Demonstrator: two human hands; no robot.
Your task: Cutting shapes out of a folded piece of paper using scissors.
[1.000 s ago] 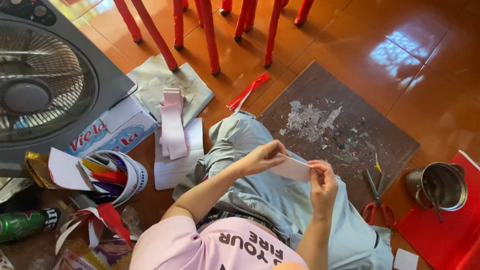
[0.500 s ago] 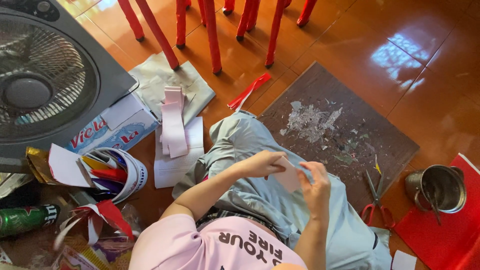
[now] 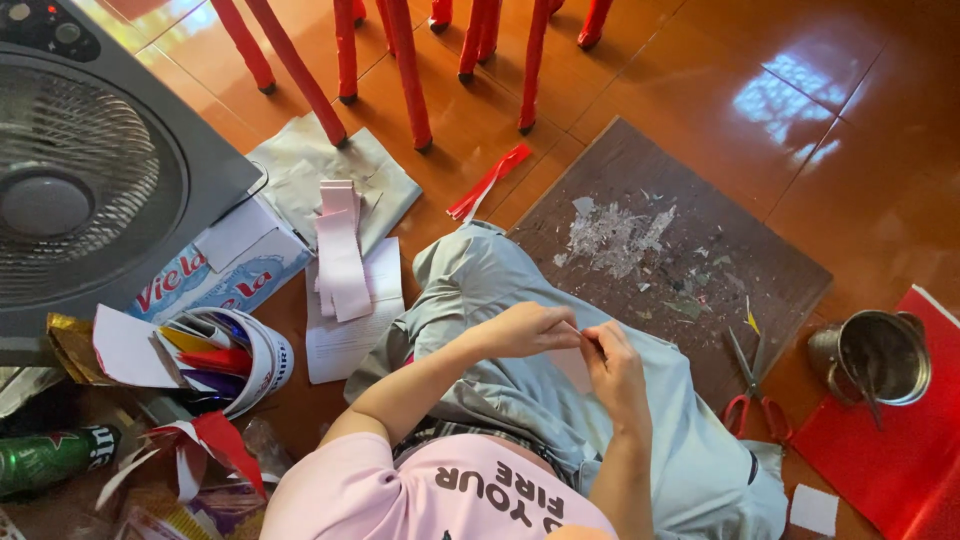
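I sit on the floor with grey trousers [image 3: 480, 290] across my lap. My left hand [image 3: 528, 330] and my right hand [image 3: 615, 368] meet over my thigh, fingertips touching. Both pinch a small pale pink piece of paper [image 3: 572, 368], which is mostly hidden between and under the fingers. Red-handled scissors [image 3: 752, 395] lie on the floor to the right of my knee, untouched.
A brown board [image 3: 700, 220] strewn with paper scraps lies ahead. At the right a metal cup [image 3: 875, 355] stands by a red sheet [image 3: 915, 450]. Pink paper strips [image 3: 340, 250], a cup of coloured paper [image 3: 235, 355], a fan [image 3: 90, 190] and red chair legs [image 3: 400, 70] surround me.
My hands have closed in on each other. The paper, held stretched out between them before, is now gathered small under the fingertips.
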